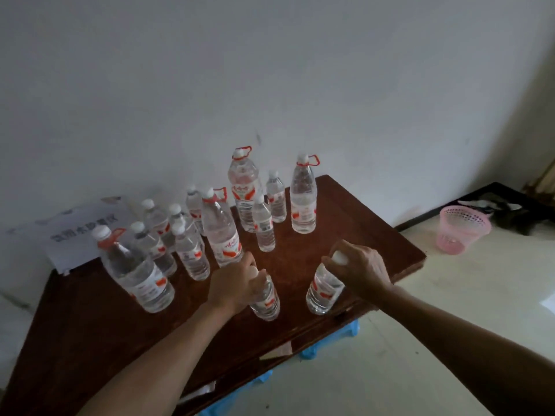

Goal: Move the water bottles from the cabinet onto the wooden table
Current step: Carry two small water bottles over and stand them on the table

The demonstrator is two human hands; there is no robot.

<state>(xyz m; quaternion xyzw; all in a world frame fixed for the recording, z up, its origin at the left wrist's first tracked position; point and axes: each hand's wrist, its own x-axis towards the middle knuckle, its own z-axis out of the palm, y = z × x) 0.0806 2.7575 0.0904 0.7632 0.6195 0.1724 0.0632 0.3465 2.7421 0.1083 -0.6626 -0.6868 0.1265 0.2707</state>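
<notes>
Where the dark wooden surface meets the wall at about 10 o'clock, a white paper sign lies flat. Just right of it a big bottle with a red handle stands up straight. Behind it a bunch of small water bottles stand close together, with another big bottle at their right side. At 12 o'clock, near the far edge, two tall bottles and two small ones stand apart from each other.

Nearer the middle, the left hand comes from 7 o'clock. Its fingers are wrapped tight around the top of a small bottle that sits on the wood. Just to the right, the right hand comes from 4 o'clock. Its fingers are closed over the white cap of a second small bottle, which leans a bit by the front edge.

Far off at 2 o'clock, a pink basket sits on the pale floor.
</notes>
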